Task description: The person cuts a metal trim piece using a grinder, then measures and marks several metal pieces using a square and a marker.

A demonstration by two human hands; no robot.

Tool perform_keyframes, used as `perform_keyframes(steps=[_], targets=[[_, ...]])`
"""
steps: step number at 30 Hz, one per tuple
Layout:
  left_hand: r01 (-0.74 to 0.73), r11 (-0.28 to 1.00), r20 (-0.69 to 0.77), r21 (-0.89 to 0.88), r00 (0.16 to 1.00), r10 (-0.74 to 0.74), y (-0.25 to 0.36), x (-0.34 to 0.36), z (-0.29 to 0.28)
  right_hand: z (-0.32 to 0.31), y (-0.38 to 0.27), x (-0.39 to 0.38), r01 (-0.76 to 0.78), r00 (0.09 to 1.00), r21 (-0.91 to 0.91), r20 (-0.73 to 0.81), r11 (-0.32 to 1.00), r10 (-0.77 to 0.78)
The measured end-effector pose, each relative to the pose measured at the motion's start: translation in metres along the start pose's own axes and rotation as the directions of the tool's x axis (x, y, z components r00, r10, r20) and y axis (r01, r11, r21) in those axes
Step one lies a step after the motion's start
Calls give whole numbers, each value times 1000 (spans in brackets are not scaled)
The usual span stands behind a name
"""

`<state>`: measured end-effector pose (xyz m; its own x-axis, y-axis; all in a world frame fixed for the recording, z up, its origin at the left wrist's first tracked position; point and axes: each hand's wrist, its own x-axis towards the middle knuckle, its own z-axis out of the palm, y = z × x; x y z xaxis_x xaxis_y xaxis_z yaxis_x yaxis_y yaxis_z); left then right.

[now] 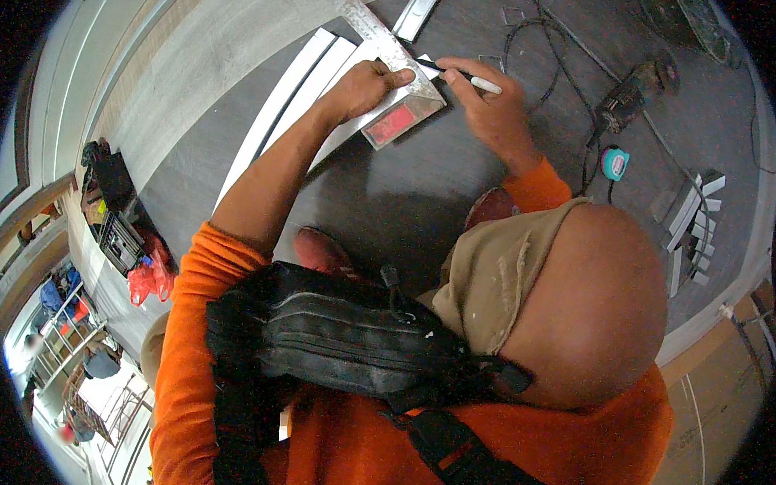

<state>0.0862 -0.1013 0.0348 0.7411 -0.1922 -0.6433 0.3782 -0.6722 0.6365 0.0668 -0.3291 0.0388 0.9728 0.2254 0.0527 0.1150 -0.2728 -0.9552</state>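
My left hand (368, 90) is closed over a worn metal square (361, 21), its thumb pressing the square down onto a long white profile strip (337, 59). The square's thick stock, with a red patch on it, lies just below my fingers. A marker pen (486, 84) with a white barrel and black front is pinched in my right hand (500, 118). Its tip meets the strip's end beside the square's edge, though the exact contact is too small to make out. Another white strip (278, 93) with a dark groove runs alongside to the left.
A short metal profile piece (419, 11) lies beyond the square. To the right are an angle grinder (628, 101), loose black cable (545, 38), a teal tape measure (614, 163) and several white offcuts (701, 221). Red plastic bag (154, 273) and tools (115, 233) sit at left.
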Motion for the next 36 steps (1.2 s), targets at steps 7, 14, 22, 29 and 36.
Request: perform_keyframes(steps=[7,14,22,29,36], targets=[[33,998,-41,-51,999,-35,-6,1,2,-23,-11,-16,-181,979,-95,72,979,188],[28,992,-45,-119,998,-34,-11,9,8,-6,29,-40,-371,922,-164,55,914,384],[-22,975,197,-221,978,66,-19,-7,-10,37,35,-47,-420,905,286,203,861,374],[-222,952,136,-210,958,253,-20,-13,-12,32,12,-53,-342,940,268,108,900,325],[-183,973,44,-137,981,191,-32,-2,-6,36,15,-54,-349,937,276,96,896,335]])
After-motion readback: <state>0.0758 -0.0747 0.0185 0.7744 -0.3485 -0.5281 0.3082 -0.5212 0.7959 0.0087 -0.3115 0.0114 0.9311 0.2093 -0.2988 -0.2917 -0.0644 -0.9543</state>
